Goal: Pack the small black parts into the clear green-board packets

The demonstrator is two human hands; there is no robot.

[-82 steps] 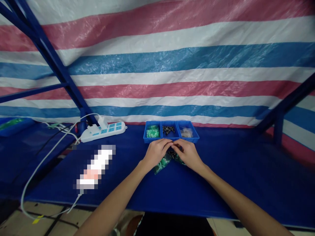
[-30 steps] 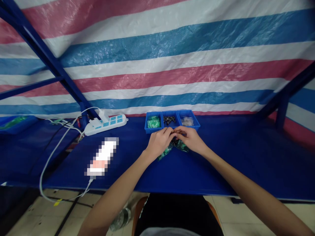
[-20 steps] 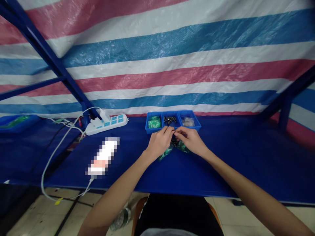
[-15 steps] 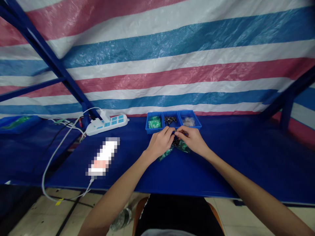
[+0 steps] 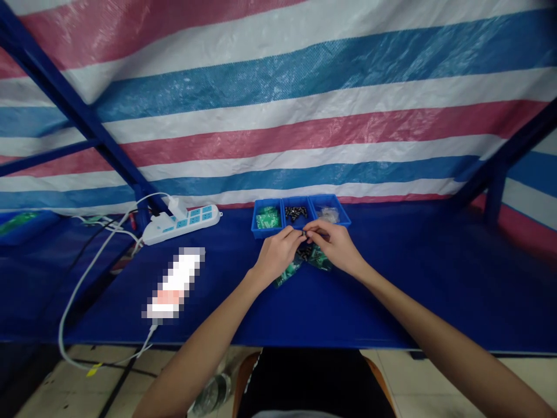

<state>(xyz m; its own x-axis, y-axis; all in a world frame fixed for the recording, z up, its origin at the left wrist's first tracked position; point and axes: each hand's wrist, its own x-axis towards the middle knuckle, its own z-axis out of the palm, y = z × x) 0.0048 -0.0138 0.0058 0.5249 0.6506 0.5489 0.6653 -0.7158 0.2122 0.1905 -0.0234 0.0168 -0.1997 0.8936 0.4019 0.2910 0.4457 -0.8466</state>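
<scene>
Lifting slightly off the bench (image 5: 391,302) since a moment ago, both hands now pinch one small black part (image 5: 304,234) between fingertips, left hand (image 5: 278,254) meeting right hand (image 5: 333,247) just before the blue tray (image 5: 300,225); green packets (image 5: 287,271) lie beneath.

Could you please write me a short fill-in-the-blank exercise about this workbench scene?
1. The tray has ___ compartments.
2. The green parts lie in its ___ compartment.
3. The left hand and right hand meet just in front of the ___.
4. The power strip lies to the ___ of the tray.

Missing words: three; left; tray; left
</scene>
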